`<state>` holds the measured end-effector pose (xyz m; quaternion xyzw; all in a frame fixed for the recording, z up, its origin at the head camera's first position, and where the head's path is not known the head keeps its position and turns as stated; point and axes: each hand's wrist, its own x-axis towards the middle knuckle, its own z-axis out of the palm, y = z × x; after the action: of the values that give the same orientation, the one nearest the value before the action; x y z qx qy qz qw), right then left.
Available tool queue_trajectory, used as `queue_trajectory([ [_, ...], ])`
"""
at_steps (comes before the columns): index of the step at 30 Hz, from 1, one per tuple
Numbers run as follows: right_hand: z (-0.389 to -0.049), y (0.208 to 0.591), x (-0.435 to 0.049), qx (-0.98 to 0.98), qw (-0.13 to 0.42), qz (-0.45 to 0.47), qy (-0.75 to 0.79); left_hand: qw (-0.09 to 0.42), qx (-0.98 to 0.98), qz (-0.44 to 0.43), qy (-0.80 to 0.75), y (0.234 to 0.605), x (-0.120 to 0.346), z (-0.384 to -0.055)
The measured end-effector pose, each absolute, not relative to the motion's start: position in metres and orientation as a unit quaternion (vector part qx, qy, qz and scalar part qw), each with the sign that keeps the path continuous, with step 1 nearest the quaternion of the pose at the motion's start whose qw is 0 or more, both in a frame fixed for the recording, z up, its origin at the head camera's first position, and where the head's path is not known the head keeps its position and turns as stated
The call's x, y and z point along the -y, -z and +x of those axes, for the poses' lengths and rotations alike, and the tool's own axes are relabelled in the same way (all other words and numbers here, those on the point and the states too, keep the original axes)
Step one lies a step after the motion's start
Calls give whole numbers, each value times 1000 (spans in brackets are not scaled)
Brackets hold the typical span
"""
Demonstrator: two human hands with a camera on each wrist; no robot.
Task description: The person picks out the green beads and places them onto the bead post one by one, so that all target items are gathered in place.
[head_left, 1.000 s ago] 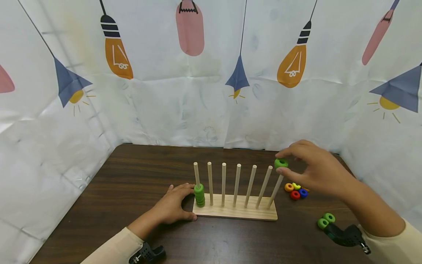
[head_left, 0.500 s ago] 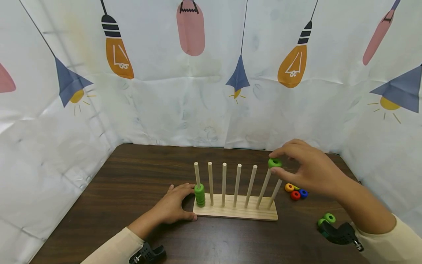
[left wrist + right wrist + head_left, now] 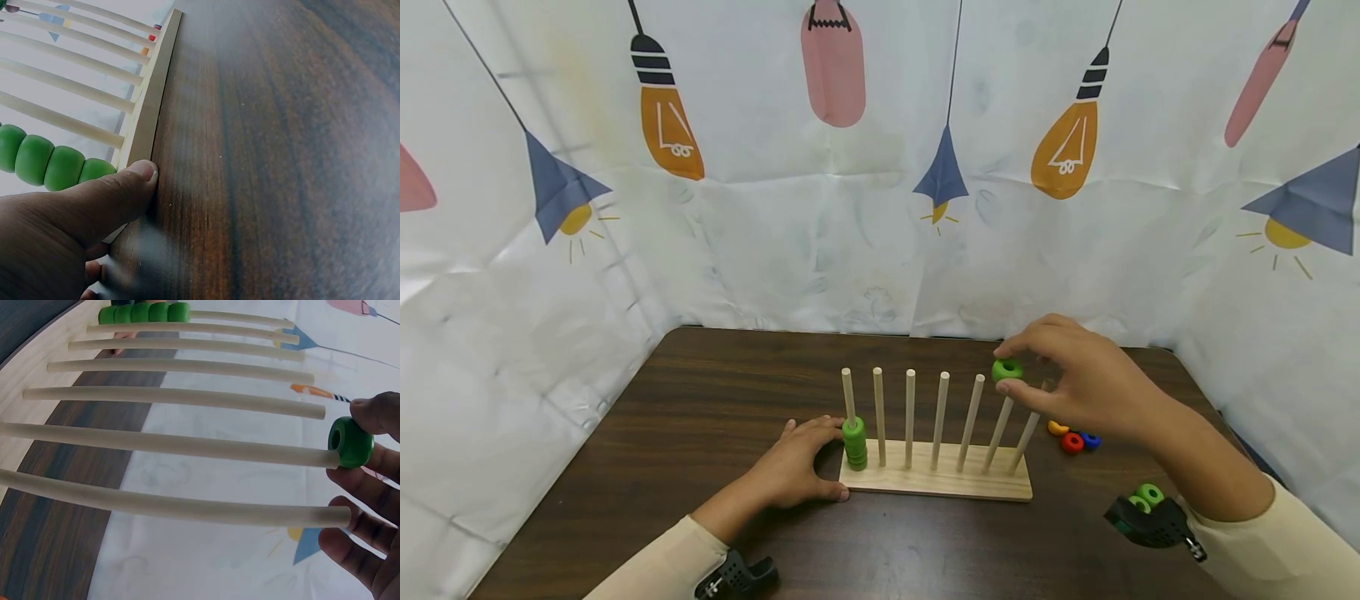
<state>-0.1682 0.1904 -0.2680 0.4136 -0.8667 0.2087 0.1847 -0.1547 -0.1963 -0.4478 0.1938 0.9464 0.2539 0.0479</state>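
Observation:
My left hand (image 3: 801,467) grips the left end of a wooden peg stand (image 3: 936,482), its thumb on the front edge of the base. Several green beads (image 3: 854,446) are stacked on the leftmost peg, next to that hand. In my right hand (image 3: 1078,379) a green bead (image 3: 357,447) is pinched between thumb and fingers. It sits right at the tip of the second peg from the right (image 3: 187,447), its hole facing the peg in the right wrist view. The rightmost peg (image 3: 187,503) passes by the lower fingers.
Loose beads lie right of the stand: a red bead (image 3: 1072,443), a blue bead (image 3: 1091,441) and an orange bead (image 3: 1058,429), partly behind the right hand. Two more green beads (image 3: 1150,494) lie nearer, by the right wrist camera (image 3: 1150,525). A printed cloth (image 3: 775,250) hangs behind the table.
My right hand has moved left with the green bead, from over the rightmost peg to the tip of the second peg from the right. The left hand has stayed in place.

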Motion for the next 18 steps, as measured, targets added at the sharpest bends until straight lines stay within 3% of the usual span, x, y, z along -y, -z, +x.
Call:
queue_trajectory([
  [18, -171, 267, -175, 873, 152, 413, -209, 52, -945, 193, -259, 447, 196, -154],
])
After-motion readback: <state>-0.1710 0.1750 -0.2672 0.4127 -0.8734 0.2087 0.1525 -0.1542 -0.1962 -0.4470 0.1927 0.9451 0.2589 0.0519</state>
